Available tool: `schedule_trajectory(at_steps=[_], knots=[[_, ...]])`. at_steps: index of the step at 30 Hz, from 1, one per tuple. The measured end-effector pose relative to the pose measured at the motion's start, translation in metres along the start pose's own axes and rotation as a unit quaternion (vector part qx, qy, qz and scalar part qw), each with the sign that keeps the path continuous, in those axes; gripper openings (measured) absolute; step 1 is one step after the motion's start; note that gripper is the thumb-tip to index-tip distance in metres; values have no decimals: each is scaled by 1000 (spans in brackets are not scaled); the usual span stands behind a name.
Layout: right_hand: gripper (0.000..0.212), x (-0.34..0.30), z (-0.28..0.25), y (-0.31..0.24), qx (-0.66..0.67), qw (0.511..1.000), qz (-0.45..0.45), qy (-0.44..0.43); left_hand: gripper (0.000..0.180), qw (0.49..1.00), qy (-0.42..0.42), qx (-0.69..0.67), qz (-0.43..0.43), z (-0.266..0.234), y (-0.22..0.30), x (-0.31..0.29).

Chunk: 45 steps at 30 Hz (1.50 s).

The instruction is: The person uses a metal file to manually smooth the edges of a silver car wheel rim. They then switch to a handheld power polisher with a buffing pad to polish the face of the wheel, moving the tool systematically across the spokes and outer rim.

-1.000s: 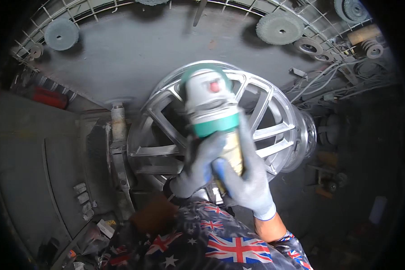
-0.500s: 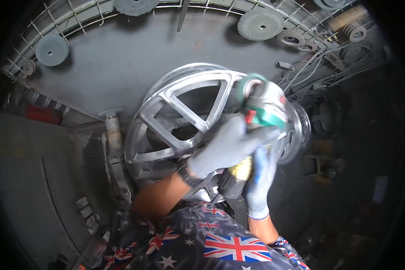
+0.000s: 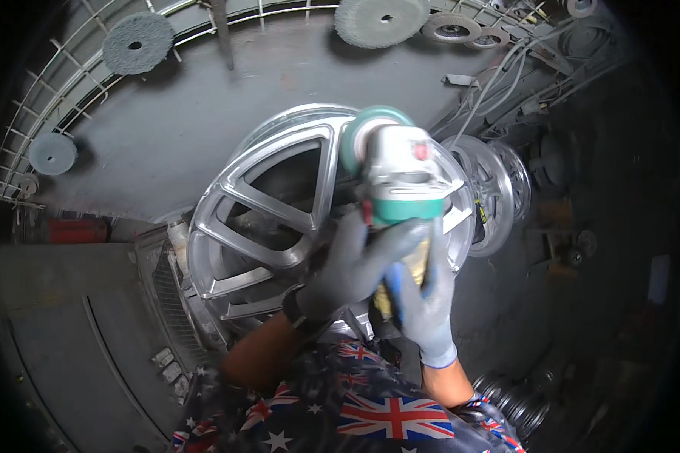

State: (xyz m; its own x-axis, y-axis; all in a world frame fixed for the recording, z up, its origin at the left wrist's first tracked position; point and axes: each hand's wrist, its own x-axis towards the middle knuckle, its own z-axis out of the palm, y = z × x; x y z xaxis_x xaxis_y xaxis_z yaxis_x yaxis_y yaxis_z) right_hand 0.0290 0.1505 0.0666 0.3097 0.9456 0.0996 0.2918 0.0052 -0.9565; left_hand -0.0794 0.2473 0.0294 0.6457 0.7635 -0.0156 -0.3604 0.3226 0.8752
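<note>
An angle grinder [image 3: 405,170] with a silver head, a green collar and a round green disc [image 3: 377,124] is held in both hands over a silver alloy wheel [image 3: 238,230]. My left hand [image 3: 345,266], in a grey glove, is closed round the grinder just behind the green collar. Farther back, my right hand [image 3: 428,302], in a grey glove with blue on it, grips the body, which has a yellow patch. The disc lies over the upper part of the wheel's spokes; whether it touches the metal I cannot tell, as motion blurs the tool.
More alloy wheels [image 3: 491,196] stand to the right of the worked one. Several round polishing discs [image 3: 137,44] hang on a wire rack along the far side. Cables [image 3: 499,83] run at the upper right, and a red object [image 3: 75,230] lies at the left.
The grinder and both gloved hands have shifted left across the wheel, and the grinder has turned more upright. The whole view has also swung, so the surroundings sit differently.
</note>
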Motion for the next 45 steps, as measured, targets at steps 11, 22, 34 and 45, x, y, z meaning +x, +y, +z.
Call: schedule_trajectory(at_steps=[11,22,34,45], knots=[[82,-6,20,0,117,990,58,46,44,973,-22,220,62,-8,18,5],[94,0,4,8,4,999,37,-26,35,989,44,122,77,-15,-14,-6],[91,6,23,20,35,997,-63,-10,43,990,53,126,22,-27,10,-17],[79,-26,0,59,46,986,-47,154,39,963,-101,241,-58,20,-13,29]])
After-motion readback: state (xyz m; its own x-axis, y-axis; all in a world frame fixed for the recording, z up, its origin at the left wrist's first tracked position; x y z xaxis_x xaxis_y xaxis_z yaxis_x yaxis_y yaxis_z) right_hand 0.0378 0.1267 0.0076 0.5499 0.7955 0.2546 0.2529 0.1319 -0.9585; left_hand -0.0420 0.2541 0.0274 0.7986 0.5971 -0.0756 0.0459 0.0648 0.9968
